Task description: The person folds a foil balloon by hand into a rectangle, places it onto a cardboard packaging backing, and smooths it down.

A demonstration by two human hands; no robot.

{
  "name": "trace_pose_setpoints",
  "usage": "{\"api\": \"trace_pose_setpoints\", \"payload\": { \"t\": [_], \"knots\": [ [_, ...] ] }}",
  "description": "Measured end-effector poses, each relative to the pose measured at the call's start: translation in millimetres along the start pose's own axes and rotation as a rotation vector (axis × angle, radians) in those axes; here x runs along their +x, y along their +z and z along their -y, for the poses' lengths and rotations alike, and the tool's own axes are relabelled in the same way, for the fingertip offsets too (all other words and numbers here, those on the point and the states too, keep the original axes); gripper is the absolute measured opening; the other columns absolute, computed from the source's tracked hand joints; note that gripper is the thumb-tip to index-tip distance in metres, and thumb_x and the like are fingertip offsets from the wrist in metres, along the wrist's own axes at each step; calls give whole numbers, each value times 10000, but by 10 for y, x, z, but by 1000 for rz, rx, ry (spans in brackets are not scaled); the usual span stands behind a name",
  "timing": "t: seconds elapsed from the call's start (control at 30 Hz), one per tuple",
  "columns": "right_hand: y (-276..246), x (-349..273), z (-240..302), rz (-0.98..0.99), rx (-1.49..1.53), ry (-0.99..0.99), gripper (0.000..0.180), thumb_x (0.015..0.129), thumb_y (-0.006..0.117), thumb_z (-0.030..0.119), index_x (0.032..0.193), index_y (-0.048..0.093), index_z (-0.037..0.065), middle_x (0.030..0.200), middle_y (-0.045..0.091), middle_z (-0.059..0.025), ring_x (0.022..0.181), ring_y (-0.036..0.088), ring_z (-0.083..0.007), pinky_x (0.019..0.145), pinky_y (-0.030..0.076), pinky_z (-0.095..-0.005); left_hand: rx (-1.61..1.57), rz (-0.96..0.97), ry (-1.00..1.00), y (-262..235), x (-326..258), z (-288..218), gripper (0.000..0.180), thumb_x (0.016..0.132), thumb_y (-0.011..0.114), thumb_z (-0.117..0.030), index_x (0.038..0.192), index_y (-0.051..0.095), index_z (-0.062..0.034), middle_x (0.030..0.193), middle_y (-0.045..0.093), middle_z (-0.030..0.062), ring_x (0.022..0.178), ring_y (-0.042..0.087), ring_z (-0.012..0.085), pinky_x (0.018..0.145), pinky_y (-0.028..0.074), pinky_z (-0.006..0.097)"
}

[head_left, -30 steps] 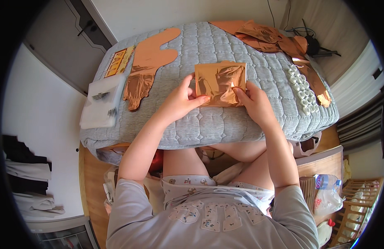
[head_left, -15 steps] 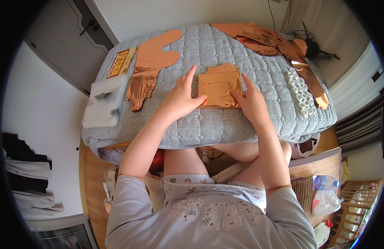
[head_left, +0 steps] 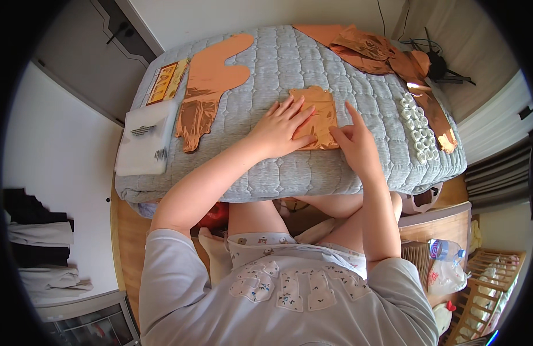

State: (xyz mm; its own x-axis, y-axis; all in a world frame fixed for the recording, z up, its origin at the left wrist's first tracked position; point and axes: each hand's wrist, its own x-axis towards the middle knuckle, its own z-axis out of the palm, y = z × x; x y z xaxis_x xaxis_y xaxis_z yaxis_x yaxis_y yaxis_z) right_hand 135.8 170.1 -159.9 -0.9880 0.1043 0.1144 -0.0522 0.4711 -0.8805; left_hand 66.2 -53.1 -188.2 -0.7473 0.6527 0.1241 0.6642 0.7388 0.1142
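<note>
A folded copper-coloured foil balloon lies flat on the quilted grey mattress in front of me. My left hand is spread across its left part, palm down, covering that side. At the balloon's right edge is my right hand, its thumb touching the foil and its index finger stretched out away from me. Those fingers are apart, with nothing held between them. Farther left, an unfolded copper foil balloon with a rounded, curving outline rests by itself.
A clear plastic pack and a yellow-orange printed packet lie on the left of the mattress. Rows of white rings sit at the right, beside more copper foil. A black stand-like object is behind them.
My left hand has moved right and flattened onto the folded balloon. My right hand has shifted slightly right, its thumb now at the balloon's edge.
</note>
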Motion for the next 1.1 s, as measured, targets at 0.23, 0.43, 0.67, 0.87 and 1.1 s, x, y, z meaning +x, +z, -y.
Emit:
{"api": "trace_pose_setpoints", "payload": {
  "t": [0.23, 0.43, 0.67, 0.87, 1.1],
  "knots": [
    [-109, -95, -11, 58, -129, -1, 691, 873, 756, 59, 1499, 466, 43, 794, 713, -85, 691, 627, -130, 698, 508, -277, 9, -99, 75, 72, -8, 46, 841, 953, 521, -683, 1596, 351, -167, 1654, 289, 218, 1544, 240, 401, 1233, 218, 548],
    [-107, -82, -193, 88, -150, -143, 652, 852, 785, 79, 1444, 512, 44, 834, 685, -82, 777, 635, -182, 746, 517, -318, 0, -33, 40, 55, 0, 28, 938, 883, 615, -694, 1623, 290, -218, 1677, 246, 182, 1557, 208, 379, 1241, 210, 561],
    [-178, -116, -192, 12, -316, -275, 652, 804, 814, 83, 1410, 572, 84, 1034, 637, -99, 1003, 586, -275, 921, 497, -376, 8, -91, 78, 52, -13, 30, 920, 882, 602, -712, 1587, 369, -169, 1647, 303, 219, 1529, 271, 409, 1222, 242, 561],
    [-410, 173, -57, 130, -207, -319, 522, 836, 782, 94, 1337, 636, 74, 1187, 653, -126, 1124, 607, -315, 986, 498, -404, -3, -38, 51, 15, -8, 13, 923, 891, 621, -668, 1616, 308, -190, 1670, 257, 195, 1546, 231, 394, 1236, 224, 548],
    [-318, 260, -103, 290, -458, -704, 502, 884, 756, 210, 1344, 632, 53, 1466, 558, -162, 1387, 490, -352, 1175, 366, -482, -30, -33, 44, 24, 11, 23, 863, 943, 575, -627, 1619, 303, -164, 1673, 245, 205, 1552, 216, 389, 1249, 207, 519]
  ]
}}
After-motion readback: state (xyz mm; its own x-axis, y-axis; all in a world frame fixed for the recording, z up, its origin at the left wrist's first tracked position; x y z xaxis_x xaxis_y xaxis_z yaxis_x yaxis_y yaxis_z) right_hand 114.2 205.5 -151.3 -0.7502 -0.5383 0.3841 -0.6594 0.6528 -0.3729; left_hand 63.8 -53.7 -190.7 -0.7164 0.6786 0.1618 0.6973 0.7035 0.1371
